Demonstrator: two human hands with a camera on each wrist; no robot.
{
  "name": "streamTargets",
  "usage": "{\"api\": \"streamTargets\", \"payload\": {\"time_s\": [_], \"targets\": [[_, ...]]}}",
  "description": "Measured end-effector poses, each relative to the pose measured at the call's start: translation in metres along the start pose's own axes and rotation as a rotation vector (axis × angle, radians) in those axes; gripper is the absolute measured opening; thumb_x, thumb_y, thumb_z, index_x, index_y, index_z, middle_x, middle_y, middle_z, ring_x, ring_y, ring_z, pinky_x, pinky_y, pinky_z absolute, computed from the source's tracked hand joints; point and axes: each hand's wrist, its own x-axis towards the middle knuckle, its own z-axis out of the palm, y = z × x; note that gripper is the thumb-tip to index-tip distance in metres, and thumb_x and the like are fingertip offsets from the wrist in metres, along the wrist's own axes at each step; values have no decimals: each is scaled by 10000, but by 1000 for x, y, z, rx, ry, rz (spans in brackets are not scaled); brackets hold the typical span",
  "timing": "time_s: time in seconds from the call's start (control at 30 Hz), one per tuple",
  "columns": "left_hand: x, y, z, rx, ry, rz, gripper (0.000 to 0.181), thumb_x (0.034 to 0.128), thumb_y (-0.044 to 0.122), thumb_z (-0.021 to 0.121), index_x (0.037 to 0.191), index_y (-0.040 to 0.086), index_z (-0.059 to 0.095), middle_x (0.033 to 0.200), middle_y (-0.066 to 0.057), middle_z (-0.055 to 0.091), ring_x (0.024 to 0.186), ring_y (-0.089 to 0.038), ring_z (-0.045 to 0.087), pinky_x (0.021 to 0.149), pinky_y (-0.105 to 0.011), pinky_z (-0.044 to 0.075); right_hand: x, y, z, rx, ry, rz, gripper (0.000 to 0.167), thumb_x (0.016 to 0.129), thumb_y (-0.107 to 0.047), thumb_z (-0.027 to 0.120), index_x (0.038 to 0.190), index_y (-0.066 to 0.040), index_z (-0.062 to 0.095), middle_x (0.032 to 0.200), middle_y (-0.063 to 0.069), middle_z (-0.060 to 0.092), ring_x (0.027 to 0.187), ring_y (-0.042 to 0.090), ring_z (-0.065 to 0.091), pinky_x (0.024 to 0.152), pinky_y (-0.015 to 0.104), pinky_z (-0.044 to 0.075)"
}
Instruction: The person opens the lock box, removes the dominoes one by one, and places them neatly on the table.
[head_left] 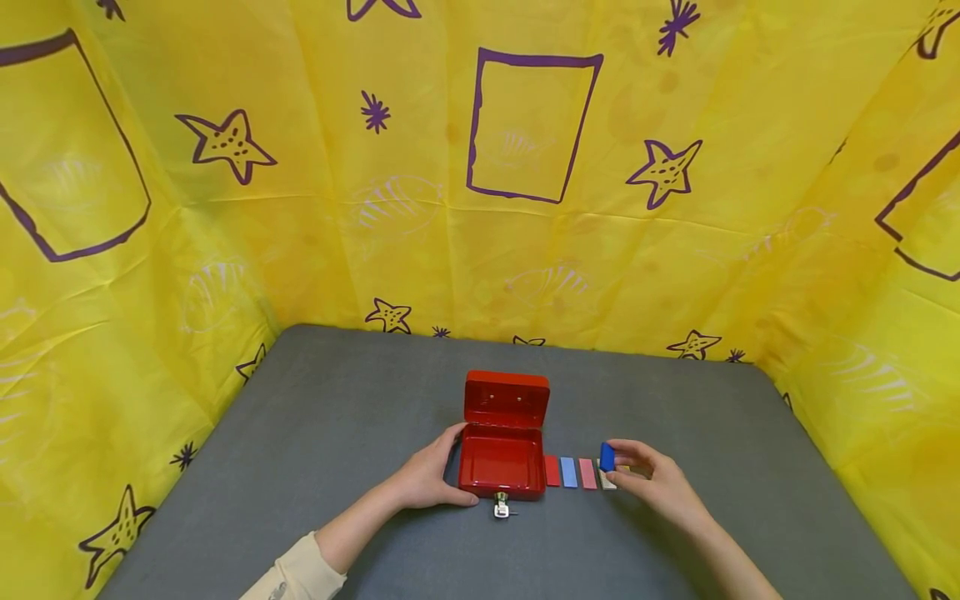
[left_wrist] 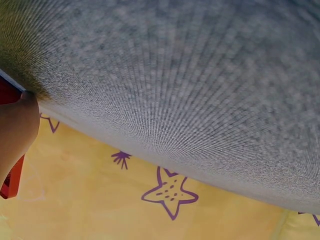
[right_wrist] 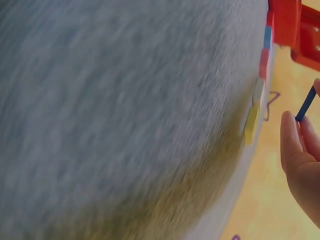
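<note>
A red metal cash box (head_left: 495,462) stands on the grey table with its lid (head_left: 507,407) raised; nothing lies inside it. My left hand (head_left: 429,477) holds the box's left side, thumb at the front corner and fingers at the back one. Between the thumb and fingers of my right hand (head_left: 663,487) a small blue block (head_left: 607,457) is pinched, held above the table right of the box. Below it lies a whitish block (head_left: 609,483), partly hidden. In the right wrist view a yellow block (right_wrist: 251,125) ends the row.
Right of the box lie a red block (head_left: 552,471), a light blue block (head_left: 568,472) and a pink block (head_left: 587,474), side by side. A key sits in the lock (head_left: 501,506) at the box's front. Yellow patterned cloth (head_left: 420,250) surrounds the table.
</note>
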Motion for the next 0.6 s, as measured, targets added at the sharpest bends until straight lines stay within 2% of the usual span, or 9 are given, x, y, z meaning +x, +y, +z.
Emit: {"api": "streamTargets", "payload": {"time_s": [0.23, 0.43, 0.6], "targets": [[1, -2, 1, -2, -1, 0, 1019, 709, 382, 855, 1491, 98, 268, 1454, -123, 419, 1264, -321, 446, 989, -573, 417, -3, 8, -12, -4, -7, -25, 505, 854, -175, 760, 1292, -6, 575, 1188, 175, 636, 1073, 278, 637, 811, 216, 529], [1, -3, 1, 2, -2, 1, 1022, 711, 392, 853, 1492, 97, 265, 1455, -118, 420, 1264, -315, 448, 997, -567, 413, -4, 18, -20, -40, -11, 0, 518, 862, -207, 756, 1311, -31, 566, 1215, 163, 625, 1101, 302, 623, 823, 244, 537], [2, -3, 1, -3, -3, 0, 1021, 713, 381, 853, 1494, 91, 263, 1455, -127, 417, 1265, -324, 445, 994, -570, 415, -5, 23, -27, -61, -28, -16, 505, 868, -205, 749, 1306, -29, 568, 1200, 161, 630, 1115, 329, 613, 829, 231, 529]]}}
